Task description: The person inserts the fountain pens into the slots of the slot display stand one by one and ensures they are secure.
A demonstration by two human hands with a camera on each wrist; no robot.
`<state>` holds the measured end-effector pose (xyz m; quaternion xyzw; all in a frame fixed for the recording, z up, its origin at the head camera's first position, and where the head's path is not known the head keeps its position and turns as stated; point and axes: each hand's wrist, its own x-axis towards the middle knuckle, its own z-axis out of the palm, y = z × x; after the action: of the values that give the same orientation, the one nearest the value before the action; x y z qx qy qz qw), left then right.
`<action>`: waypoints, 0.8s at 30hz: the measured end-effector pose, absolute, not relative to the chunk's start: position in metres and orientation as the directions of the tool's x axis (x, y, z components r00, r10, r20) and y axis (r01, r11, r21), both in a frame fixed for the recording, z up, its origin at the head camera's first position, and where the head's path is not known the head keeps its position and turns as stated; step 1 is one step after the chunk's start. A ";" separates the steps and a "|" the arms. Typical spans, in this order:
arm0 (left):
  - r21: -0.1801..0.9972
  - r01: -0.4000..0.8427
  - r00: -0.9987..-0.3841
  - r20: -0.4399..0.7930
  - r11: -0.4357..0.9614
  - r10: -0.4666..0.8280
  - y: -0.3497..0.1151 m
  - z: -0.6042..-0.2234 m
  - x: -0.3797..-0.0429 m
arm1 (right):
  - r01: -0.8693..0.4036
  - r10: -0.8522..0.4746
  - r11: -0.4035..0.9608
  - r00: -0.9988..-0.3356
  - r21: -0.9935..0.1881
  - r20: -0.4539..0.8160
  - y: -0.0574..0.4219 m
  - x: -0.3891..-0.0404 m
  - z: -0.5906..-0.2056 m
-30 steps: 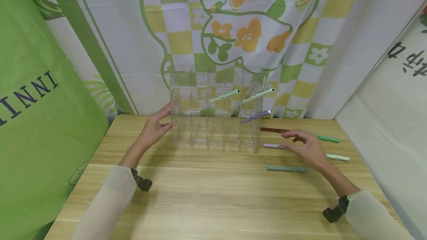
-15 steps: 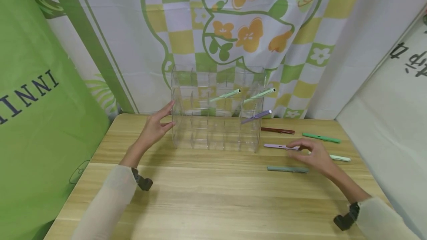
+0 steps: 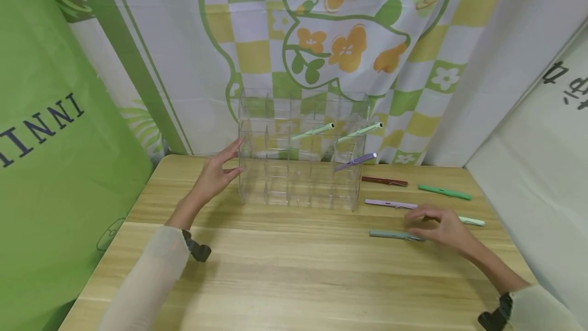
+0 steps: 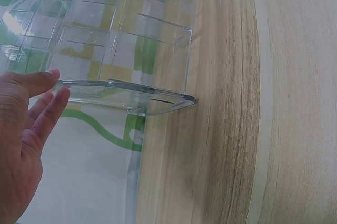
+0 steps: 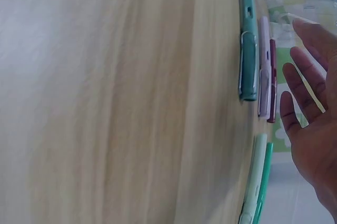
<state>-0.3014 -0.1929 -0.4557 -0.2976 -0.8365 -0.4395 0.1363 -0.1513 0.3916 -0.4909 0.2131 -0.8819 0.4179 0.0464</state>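
Note:
A clear acrylic rack with open compartments stands upright at the back of the table. My left hand touches its left side with extended fingers and thumb; the left wrist view has this hand at the side panel's edge. Two pale green pens and a purple pen stick out of the rack at a slant. My right hand hovers by a teal pen, holding nothing, its fingers apart and slightly bent. In the right wrist view the teal pen lies clear of the fingers.
Near the right hand lie a lilac pen, a dark red pen, a green pen and a pale green pen, partly hidden by the hand. A patterned curtain hangs behind the wooden table.
My right hand has moved right and toward me, from above the dark red and lilac pens to beside the teal pen. The left hand stays at the rack; the pens have not moved.

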 end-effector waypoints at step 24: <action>0.659 0.616 -0.787 0.488 0.432 0.378 -0.193 -0.455 -0.300 | -0.535 -0.409 0.558 -0.842 -0.634 0.351 0.401 -0.141 -0.514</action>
<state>-0.2996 -0.1930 -0.4546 -0.2976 -0.8353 -0.4422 0.1345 -0.1414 0.4011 -0.5137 0.2688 -0.8788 0.3858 0.0818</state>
